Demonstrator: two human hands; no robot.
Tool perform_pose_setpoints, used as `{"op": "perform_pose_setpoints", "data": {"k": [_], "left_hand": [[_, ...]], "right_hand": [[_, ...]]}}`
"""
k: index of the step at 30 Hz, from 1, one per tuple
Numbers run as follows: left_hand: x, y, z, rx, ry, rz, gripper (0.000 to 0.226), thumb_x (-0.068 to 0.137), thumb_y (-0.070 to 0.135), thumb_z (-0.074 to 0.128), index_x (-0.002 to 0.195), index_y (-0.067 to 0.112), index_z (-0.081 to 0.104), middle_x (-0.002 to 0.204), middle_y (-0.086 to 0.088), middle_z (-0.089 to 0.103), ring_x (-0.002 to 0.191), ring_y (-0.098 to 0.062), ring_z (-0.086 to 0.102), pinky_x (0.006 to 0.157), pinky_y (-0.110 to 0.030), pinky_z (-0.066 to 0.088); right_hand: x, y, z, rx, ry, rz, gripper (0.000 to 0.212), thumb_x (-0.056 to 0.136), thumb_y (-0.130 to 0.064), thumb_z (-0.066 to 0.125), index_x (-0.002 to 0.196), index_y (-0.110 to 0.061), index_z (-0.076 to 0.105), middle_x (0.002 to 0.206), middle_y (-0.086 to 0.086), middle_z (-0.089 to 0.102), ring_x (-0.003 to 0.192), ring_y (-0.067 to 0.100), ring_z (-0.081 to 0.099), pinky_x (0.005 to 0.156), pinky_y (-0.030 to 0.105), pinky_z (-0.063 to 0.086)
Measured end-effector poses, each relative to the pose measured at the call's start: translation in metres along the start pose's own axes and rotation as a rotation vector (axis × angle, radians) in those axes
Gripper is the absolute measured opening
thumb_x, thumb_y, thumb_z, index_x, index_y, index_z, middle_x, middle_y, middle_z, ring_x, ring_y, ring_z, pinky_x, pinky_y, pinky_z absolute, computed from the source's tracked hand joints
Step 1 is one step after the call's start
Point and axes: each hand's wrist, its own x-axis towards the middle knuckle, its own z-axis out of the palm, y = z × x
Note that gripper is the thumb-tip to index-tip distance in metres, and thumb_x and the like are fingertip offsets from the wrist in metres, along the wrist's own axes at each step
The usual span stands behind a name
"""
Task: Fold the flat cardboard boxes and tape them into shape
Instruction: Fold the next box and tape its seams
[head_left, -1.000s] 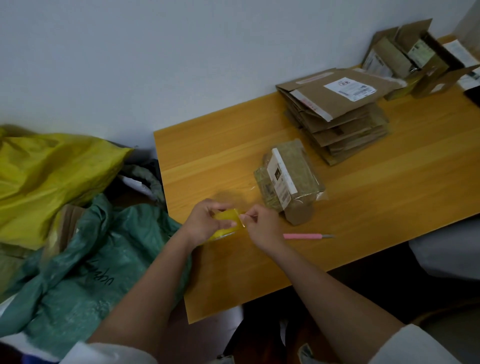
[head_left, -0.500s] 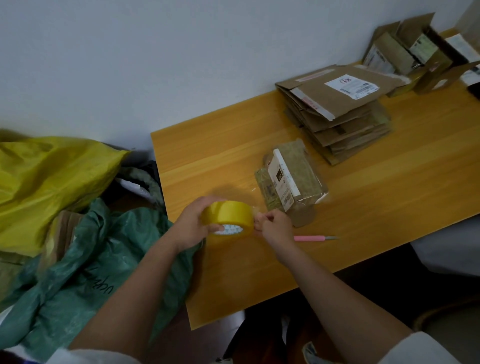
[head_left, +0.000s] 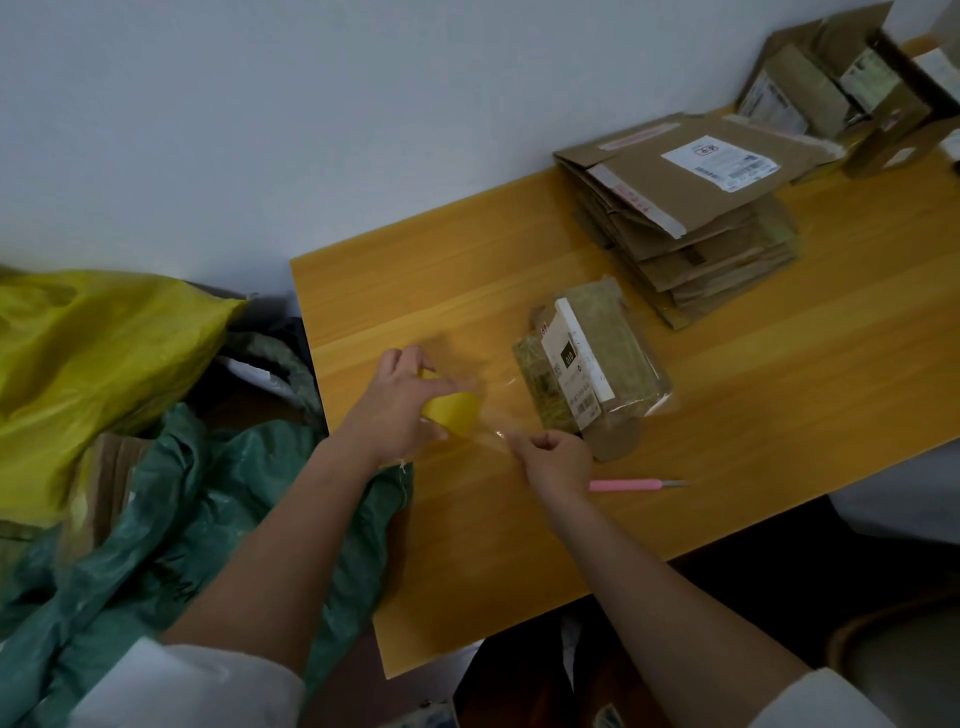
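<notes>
Tape roll (head_left: 451, 413) in left hand (head_left: 396, 410); strip end seemingly in right-hand (head_left: 556, 457) pinch.

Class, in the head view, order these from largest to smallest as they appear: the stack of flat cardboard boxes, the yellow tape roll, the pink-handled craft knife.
1. Stack of flat brown cardboard boxes.
2. Yellow tape roll, partly hidden by the left hand.
3. Pink-handled craft knife, longer than the roll but far thinner.

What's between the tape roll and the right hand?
In the head view, a clear strip of tape runs from the yellow tape roll to the right hand, above the table.
</notes>
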Motion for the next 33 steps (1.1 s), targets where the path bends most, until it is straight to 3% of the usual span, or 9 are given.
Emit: {"op": "perform_pose_setpoints", "data": {"k": [3, 7, 11, 15, 18, 23, 26, 30, 33], "left_hand": [[0.001, 0.001, 0.004, -0.167, -0.020, -0.008, 0.059, 0.085, 0.045, 0.068, 0.140, 0.042, 0.046, 0.128, -0.003, 0.036, 0.123, -0.022, 0.023, 0.106, -0.042, 0.028], [0.001, 0.006, 0.010, -0.221, 0.008, -0.008, 0.062, 0.091, 0.037, 0.065, 0.146, 0.036, 0.038, 0.138, -0.002, 0.039, 0.134, -0.022, 0.020, 0.112, -0.046, 0.025], [0.004, 0.013, 0.012, -0.309, -0.008, -0.004, 0.073, 0.088, 0.027, 0.070, 0.150, 0.032, 0.031, 0.152, 0.005, 0.033, 0.148, -0.015, 0.003, 0.122, -0.043, 0.005], [0.003, 0.016, 0.014, -0.397, 0.036, 0.049, 0.075, 0.086, 0.016, 0.072, 0.149, 0.026, 0.032, 0.155, 0.008, 0.032, 0.146, -0.004, -0.004, 0.121, -0.035, -0.005], [0.003, 0.020, 0.017, -0.383, 0.038, 0.062, 0.078, 0.085, 0.017, 0.074, 0.150, 0.025, 0.032, 0.156, 0.008, 0.030, 0.144, 0.000, -0.006, 0.119, -0.032, -0.006], [0.002, 0.019, 0.017, -0.364, 0.037, 0.031, 0.076, 0.086, 0.017, 0.073, 0.150, 0.025, 0.033, 0.155, 0.006, 0.031, 0.142, 0.002, -0.008, 0.119, -0.032, -0.007], [0.002, 0.025, 0.017, -0.276, 0.011, 0.013, 0.077, 0.087, 0.017, 0.071, 0.150, 0.030, 0.029, 0.157, 0.008, 0.029, 0.144, -0.002, -0.009, 0.118, -0.032, -0.008], [0.005, 0.036, 0.008, -0.170, -0.096, -0.053, 0.077, 0.091, 0.025, 0.066, 0.152, 0.037, 0.020, 0.161, 0.005, 0.016, 0.149, -0.018, -0.009, 0.120, -0.041, -0.004], [0.011, 0.053, 0.007, -0.200, -0.051, -0.134, 0.069, 0.092, 0.026, 0.064, 0.151, 0.032, 0.027, 0.162, -0.004, 0.013, 0.150, -0.022, -0.007, 0.120, -0.041, -0.006]], "right_hand": [[0.008, 0.005, -0.002, -0.173, 0.055, -0.040, 0.032, 0.084, -0.039, 0.073, 0.075, -0.009, 0.071, 0.067, -0.002, 0.065, 0.063, 0.011, 0.057, 0.051, 0.021, 0.037], [0.014, 0.012, 0.003, -0.340, 0.072, -0.037, 0.027, 0.085, -0.040, 0.072, 0.078, -0.013, 0.073, 0.070, -0.004, 0.066, 0.064, 0.009, 0.059, 0.050, 0.021, 0.034], [0.020, 0.020, 0.005, -0.393, 0.061, -0.007, 0.025, 0.083, -0.038, 0.073, 0.076, -0.014, 0.076, 0.068, -0.002, 0.068, 0.063, 0.010, 0.061, 0.049, 0.020, 0.037], [0.026, 0.029, 0.010, -0.486, 0.039, -0.028, 0.033, 0.084, -0.049, 0.068, 0.073, -0.018, 0.073, 0.070, 0.000, 0.067, 0.070, 0.018, 0.065, 0.057, 0.029, 0.046], [0.028, 0.030, 0.013, -0.618, 0.062, -0.048, 0.036, 0.083, -0.054, 0.067, 0.078, -0.018, 0.071, 0.077, 0.002, 0.067, 0.073, 0.021, 0.065, 0.055, 0.028, 0.042], [0.029, 0.029, 0.010, -0.611, 0.089, -0.067, 0.037, 0.081, -0.051, 0.070, 0.080, -0.015, 0.065, 0.081, 0.002, 0.066, 0.074, 0.021, 0.064, 0.055, 0.028, 0.044], [0.015, 0.028, 0.003, -0.591, 0.081, -0.218, 0.036, 0.087, -0.043, 0.068, 0.067, -0.019, 0.050, 0.071, -0.002, 0.056, 0.066, 0.014, 0.055, 0.052, 0.027, 0.036], [-0.007, 0.017, -0.029, -0.372, 0.167, -0.592, 0.044, 0.093, -0.035, 0.056, 0.057, -0.021, 0.037, 0.050, -0.008, 0.036, 0.044, 0.008, 0.034, 0.045, 0.029, 0.031], [-0.008, -0.001, -0.066, -0.300, 0.326, -0.828, 0.029, 0.095, -0.033, 0.044, 0.067, -0.026, 0.040, 0.056, -0.015, 0.033, 0.048, 0.001, 0.033, 0.047, 0.013, 0.024]]}}
